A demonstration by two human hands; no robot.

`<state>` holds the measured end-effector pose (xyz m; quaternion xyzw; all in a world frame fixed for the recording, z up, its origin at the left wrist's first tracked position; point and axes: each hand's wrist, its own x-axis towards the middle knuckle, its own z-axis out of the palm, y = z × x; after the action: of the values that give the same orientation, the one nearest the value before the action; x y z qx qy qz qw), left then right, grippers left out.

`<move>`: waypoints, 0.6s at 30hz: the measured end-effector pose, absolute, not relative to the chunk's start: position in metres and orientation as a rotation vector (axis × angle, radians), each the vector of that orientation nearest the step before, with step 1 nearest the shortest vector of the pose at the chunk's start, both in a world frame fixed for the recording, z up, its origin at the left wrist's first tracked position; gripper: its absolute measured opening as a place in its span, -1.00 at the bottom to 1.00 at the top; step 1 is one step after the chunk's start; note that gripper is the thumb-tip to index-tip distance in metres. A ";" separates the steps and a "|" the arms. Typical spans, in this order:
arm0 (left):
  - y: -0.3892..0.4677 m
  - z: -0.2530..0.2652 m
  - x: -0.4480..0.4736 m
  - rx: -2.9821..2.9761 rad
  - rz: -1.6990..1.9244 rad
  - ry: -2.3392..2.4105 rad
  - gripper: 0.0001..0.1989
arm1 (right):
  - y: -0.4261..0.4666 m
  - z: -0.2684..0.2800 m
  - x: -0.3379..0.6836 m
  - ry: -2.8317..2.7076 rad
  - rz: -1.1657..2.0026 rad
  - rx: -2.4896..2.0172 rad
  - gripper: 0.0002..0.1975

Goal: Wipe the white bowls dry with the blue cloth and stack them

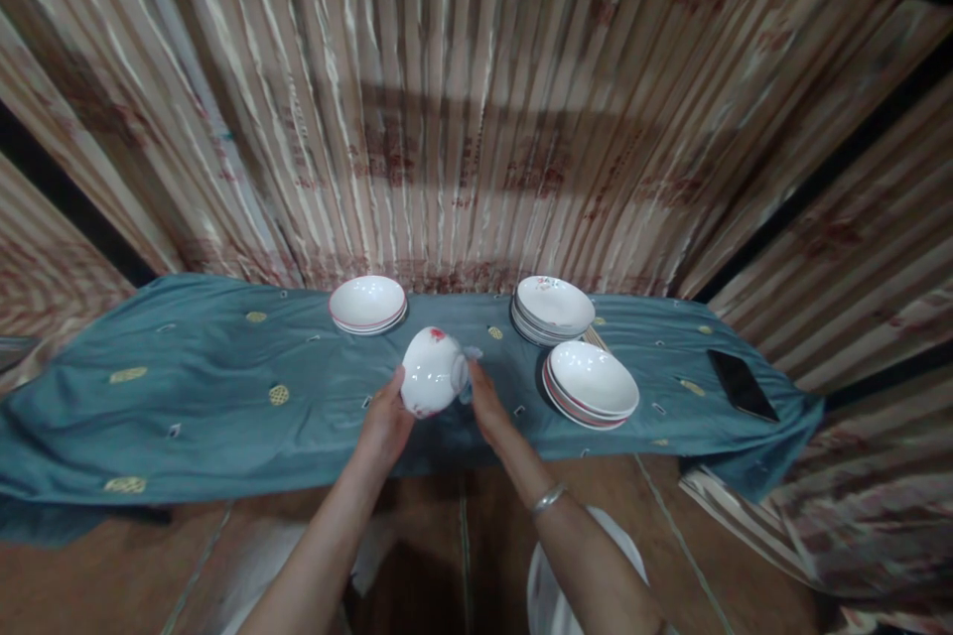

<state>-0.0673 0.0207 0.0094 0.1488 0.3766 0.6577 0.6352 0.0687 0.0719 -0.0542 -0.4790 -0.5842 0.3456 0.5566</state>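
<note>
A white bowl with red flowers is tilted on its side above the table, its foot turned to the right. My left hand is closed on its rim from the left. At the foot, my right hand presses a pale, thin cloth against the bowl; part of the cloth is hidden behind the fingers. Left of centre behind the bowl sits a small stack of white bowls with red rims. On the right stand a back stack of bowls and a front stack of bowls.
A blue-green cloth with yellow patterns covers the table. Toward its right end lies a black phone. Thin sticks show between the two right stacks. A pleated curtain hangs behind, with dark poles at both sides.
</note>
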 end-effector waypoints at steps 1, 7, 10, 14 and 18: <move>0.021 0.010 -0.069 0.318 1.488 0.852 -0.69 | 0.067 -0.054 0.066 -1.371 0.837 -1.157 -0.36; 0.025 0.010 -0.078 0.262 1.416 0.874 -0.69 | 0.036 -0.058 0.050 -1.434 0.817 -1.306 -0.45; 0.027 0.009 -0.080 0.253 1.452 0.886 -0.73 | 0.018 -0.054 0.044 -1.551 0.655 -1.263 -0.51; 0.028 0.010 -0.080 0.240 1.449 0.905 -0.76 | -0.007 -0.045 0.041 -1.741 0.530 -1.239 -0.42; 0.026 0.015 -0.078 0.185 1.460 0.905 -0.72 | -0.022 -0.040 0.042 -1.928 0.446 -1.187 -0.34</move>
<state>-0.0776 0.0262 0.0148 0.0814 0.3984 0.6426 0.6494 0.0420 -0.0217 -0.0397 -0.4705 -0.7637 0.1766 0.4051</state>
